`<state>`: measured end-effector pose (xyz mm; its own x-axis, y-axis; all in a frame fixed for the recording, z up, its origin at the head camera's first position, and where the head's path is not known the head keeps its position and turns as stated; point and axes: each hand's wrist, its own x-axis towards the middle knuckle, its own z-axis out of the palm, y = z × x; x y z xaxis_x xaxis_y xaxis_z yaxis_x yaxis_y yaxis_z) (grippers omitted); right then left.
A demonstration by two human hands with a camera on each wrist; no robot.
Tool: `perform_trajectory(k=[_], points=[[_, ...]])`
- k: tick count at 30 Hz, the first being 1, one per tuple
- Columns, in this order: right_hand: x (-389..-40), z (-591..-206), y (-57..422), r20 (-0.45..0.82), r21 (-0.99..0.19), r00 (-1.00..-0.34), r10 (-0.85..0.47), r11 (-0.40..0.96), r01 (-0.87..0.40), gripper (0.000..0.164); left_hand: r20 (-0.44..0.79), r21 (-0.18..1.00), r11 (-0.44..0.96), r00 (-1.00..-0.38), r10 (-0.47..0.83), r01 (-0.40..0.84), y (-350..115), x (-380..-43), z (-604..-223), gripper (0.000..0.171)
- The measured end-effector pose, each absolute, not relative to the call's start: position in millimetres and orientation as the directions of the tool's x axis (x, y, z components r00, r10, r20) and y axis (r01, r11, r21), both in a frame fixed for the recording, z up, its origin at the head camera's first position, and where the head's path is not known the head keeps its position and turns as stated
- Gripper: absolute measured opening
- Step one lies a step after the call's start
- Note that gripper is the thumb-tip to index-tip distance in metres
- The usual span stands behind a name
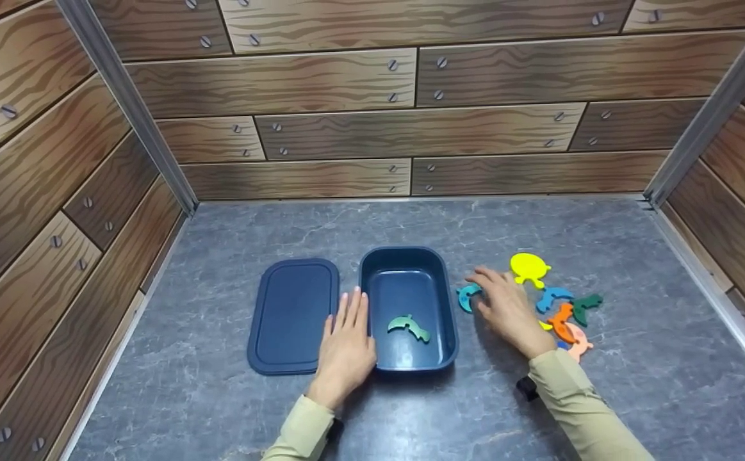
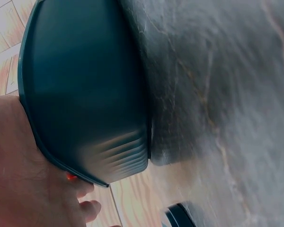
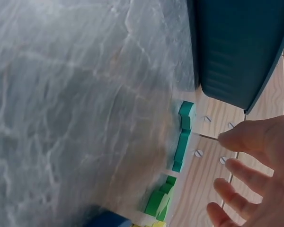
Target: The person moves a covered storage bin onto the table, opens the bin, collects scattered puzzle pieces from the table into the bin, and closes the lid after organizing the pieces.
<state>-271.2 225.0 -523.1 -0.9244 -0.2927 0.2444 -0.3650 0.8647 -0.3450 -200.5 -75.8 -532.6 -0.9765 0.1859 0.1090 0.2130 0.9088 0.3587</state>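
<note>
My left hand (image 1: 345,352) lies with straight fingers along the left wall of a dark blue box (image 1: 401,294), touching its rim. Inside the box, towards its near end, is a flat green curved piece (image 1: 409,327). To the right of the box, my right hand (image 1: 510,314) hovers with slightly bent, spread fingers, holding nothing. A teal crescent-shaped piece (image 1: 467,298) lies by its fingertips. In the right wrist view the thumb and fingers (image 3: 248,175) are apart from the teal piece (image 3: 182,137).
Left of the box lies its flat blue lid (image 1: 294,317). Beyond my right hand are several flat pieces: a yellow turtle shape (image 1: 528,266), a blue one (image 1: 553,297), a dark green one (image 1: 585,308), an orange one (image 1: 562,323) and a pink one (image 1: 578,342). Wood-patterned walls (image 1: 334,134) enclose the grey tabletop.
</note>
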Motion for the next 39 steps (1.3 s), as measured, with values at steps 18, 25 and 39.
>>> perform_trajectory(k=[18,25,39], points=[[-292,-532,224,0.165,-0.299,-0.883,-0.440,0.831,-0.470,0.041,0.112,0.373,0.903,-0.977,0.184,0.213,-75,-201,-531,0.067],[-293,-535,223,0.163,-0.294,-0.891,-0.424,0.841,-0.455,0.040,0.118,0.376,0.902,-0.976,0.182,0.213,-74,-200,-531,0.066],[-291,-543,226,0.225,-0.238,-0.875,-0.430,0.846,-0.477,0.039,0.108,0.365,0.908,-0.978,0.177,0.205,-75,-199,-532,0.066]])
